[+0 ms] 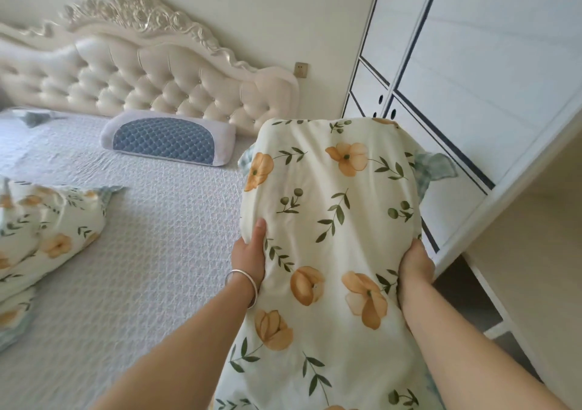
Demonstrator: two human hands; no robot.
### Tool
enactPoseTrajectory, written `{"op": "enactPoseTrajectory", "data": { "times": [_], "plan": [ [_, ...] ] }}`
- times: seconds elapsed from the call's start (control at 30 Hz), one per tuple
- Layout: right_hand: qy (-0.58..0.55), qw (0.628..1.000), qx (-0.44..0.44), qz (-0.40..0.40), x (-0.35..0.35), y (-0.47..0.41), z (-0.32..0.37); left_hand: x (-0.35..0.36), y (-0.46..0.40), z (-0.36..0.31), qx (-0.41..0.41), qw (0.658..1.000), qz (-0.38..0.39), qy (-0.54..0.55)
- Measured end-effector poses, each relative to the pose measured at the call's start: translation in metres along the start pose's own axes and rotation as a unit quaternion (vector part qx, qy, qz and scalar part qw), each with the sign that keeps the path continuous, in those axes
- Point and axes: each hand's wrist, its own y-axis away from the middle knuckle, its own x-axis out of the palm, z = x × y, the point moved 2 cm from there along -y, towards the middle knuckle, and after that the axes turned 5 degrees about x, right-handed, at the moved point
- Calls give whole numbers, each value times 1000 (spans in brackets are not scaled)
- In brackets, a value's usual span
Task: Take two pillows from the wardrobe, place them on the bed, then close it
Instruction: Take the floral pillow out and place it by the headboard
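I hold a cream pillow printed with orange flowers and green leaves upright in front of me, over the bed's right edge. My left hand, with a silver bangle on the wrist, grips its left side. My right hand grips its right side. A second pillow in the same floral print lies on the bed at the left. The white wardrobe stands at the right, and its door swings open toward me.
A white pillow with a blue quilted panel lies against the tufted cream headboard. A wall socket sits beside the headboard. Dark floor shows between the bed and the wardrobe.
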Motion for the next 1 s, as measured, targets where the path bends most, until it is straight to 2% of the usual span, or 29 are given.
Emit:
{"op": "enactPoseTrajectory", "data": {
  "times": [0.23,0.47,0.83,1.0],
  "plan": [
    [31,998,25,43,97,-48,3,-19,-70,-10,-10,998,-62,-7],
    [68,993,42,90,192,-126,18,-2,-145,-9,-23,991,-134,-14],
    [155,961,56,223,376,-282,127,95,-319,-66,-39,967,-254,-6],
    [221,943,63,243,459,-332,161,117,-402,-81,-44,956,-291,1]
  ]
}}
